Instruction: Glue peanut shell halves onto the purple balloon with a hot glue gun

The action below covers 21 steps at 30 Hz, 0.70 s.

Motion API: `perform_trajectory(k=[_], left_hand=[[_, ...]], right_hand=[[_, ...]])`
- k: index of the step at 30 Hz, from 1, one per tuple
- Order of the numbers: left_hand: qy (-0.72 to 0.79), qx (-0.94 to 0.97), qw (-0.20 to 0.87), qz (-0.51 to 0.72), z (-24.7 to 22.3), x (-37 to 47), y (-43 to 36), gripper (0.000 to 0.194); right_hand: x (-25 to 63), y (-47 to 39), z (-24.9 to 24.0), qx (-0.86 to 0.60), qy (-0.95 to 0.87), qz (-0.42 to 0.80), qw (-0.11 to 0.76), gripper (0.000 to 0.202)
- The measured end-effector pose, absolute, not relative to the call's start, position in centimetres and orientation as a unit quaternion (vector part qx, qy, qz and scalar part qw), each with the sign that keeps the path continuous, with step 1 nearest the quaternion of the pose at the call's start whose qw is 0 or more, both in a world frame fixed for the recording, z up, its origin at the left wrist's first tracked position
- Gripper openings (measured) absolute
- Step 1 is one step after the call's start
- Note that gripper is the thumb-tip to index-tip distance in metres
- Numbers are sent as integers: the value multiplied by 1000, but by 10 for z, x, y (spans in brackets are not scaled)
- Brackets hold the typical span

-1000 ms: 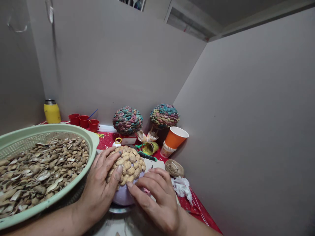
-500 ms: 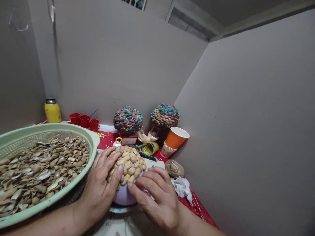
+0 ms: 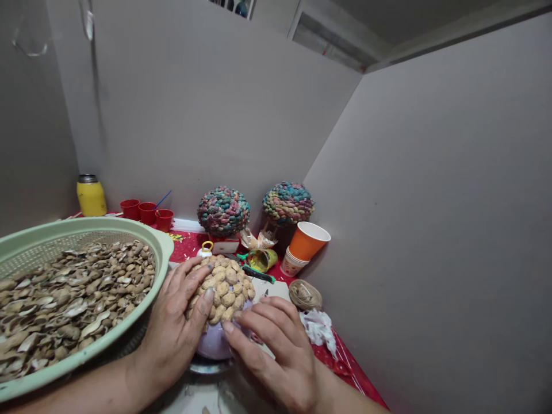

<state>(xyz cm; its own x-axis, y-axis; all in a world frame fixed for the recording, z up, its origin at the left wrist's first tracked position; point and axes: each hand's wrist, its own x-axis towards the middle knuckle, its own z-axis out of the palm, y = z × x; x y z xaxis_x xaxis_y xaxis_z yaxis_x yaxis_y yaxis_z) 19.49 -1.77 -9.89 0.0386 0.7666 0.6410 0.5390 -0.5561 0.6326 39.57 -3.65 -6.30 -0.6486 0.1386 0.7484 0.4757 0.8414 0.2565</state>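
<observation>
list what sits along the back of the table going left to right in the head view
yellow flask → red cups → left yarn ball → right yarn ball → orange cup

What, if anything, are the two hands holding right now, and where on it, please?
Both hold the shell-covered ball: the left hand cups its shell-covered left side, and the right hand presses fingertips at its lower right edge.

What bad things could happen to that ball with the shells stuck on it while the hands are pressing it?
1. The left hand and right hand both press the shell-covered ball; pushing too hard might crack or knock off shells.
2. The green basket full of loose shells sits right beside the left wrist, so a bump might spill them.
3. The tilted stack of paper cups looks easy to tip.
</observation>
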Motion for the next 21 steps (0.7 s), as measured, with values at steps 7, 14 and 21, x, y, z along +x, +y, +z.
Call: perform_trajectory(k=[7,14,21], left_hand=[[461,705,119,525,-99,195,-17,33],[480,690,163,518,-94,191,-16,39],[506,666,170,522,-90,188,-16,52]], right_hand=[[394,-38,-62,-194,-875,-222,384,23],[418,-35,-52,-243,-854,-187,420,33],[450,-41,-65,-481,-845,-57,228,22]])
